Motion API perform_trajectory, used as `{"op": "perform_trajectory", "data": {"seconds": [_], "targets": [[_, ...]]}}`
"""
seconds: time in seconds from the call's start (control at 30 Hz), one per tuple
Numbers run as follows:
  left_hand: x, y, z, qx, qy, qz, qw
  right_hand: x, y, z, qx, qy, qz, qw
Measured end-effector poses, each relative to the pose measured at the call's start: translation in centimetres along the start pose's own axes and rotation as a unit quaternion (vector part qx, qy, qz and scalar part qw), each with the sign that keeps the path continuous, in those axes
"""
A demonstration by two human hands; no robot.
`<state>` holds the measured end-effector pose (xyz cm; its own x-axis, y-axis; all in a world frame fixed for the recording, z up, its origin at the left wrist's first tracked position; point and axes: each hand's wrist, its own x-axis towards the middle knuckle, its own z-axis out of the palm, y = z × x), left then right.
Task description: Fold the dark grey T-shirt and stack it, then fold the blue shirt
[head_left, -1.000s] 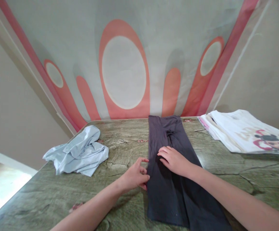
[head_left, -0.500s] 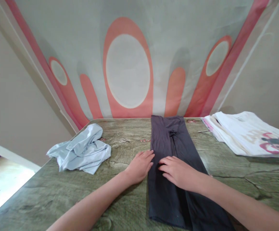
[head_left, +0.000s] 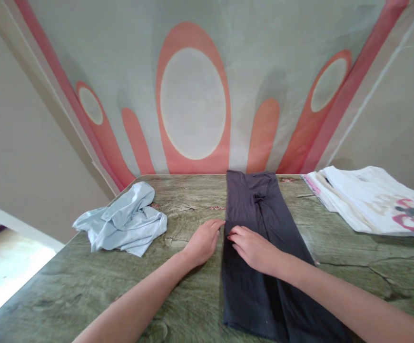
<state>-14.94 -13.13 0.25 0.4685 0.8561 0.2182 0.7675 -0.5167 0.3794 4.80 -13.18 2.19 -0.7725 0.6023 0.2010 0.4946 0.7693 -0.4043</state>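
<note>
A dark grey garment (head_left: 260, 209), folded into a long strip, lies down the middle of a green marbled table (head_left: 67, 286). My right hand (head_left: 251, 247) rests flat on it near its left edge, fingers stretched out. My left hand (head_left: 204, 240) lies flat on the table just beside that left edge, fingers together and extended, touching or nearly touching the cloth. Neither hand holds anything.
A crumpled light blue garment (head_left: 123, 221) lies at the table's left. A stack of folded white printed shirts (head_left: 374, 200) sits at the right. A wall with orange and grey ovals (head_left: 192, 105) stands right behind the table; the floor drops away at the left.
My left hand went from pinching the garment's left edge to lying flat beside it. My right hand slid slightly left along the cloth. The view shifted a little.
</note>
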Motion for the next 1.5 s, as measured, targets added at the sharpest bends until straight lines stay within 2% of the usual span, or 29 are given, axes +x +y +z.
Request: {"op": "perform_trajectory", "data": {"seconds": [0.13,0.27,0.43,0.53,0.6,0.67,0.73,0.87,1.0,1.2,1.33,1.5], "targets": [[0.1,-0.2,0.1,-0.041,0.034,-0.006,0.999,1.0,1.0,0.7,0.038,-0.011,-0.027,0.999],[-0.1,-0.3,0.3,-0.062,0.041,-0.001,0.997,1.1,1.6,1.0,0.056,0.035,0.013,0.998],[-0.1,-0.1,0.7,-0.048,0.041,-0.009,0.998,0.7,1.6,1.0,0.08,-0.001,-0.035,0.996],[-0.2,-0.2,0.8,-0.034,0.037,0.003,0.999,0.3,1.2,0.8,0.037,0.023,0.007,0.999],[-0.2,-0.2,0.9,-0.021,0.026,0.017,0.999,-0.1,0.8,0.3,0.032,0.001,0.009,0.999],[-0.2,-0.3,1.0,-0.004,0.009,0.03,1.0,-0.5,0.3,-0.3,0.068,-0.05,-0.03,0.996],[-0.2,-0.3,0.9,0.012,-0.009,0.038,0.999,-0.7,0.3,-0.7,0.083,-0.068,-0.049,0.993],[-0.1,0.1,0.6,0.044,-0.048,0.053,0.996,-0.5,2.4,-0.8,-0.056,0.012,0.051,0.997],[0.0,0.5,0.2,0.065,-0.082,0.072,0.992,-0.7,4.9,-1.5,-0.161,-0.023,0.106,0.981],[-0.3,0.7,-0.1,0.069,-0.088,0.085,0.99,-1.2,5.0,-2.2,-0.178,-0.026,0.091,0.979],[-0.6,1.0,-0.6,0.062,-0.084,0.111,0.988,-1.7,5.2,-2.6,-0.189,-0.065,0.108,0.974],[1.2,1.5,-0.8,0.066,-0.07,0.104,0.99,-3.1,8.3,-4.3,-0.182,-0.081,0.134,0.971]]}}
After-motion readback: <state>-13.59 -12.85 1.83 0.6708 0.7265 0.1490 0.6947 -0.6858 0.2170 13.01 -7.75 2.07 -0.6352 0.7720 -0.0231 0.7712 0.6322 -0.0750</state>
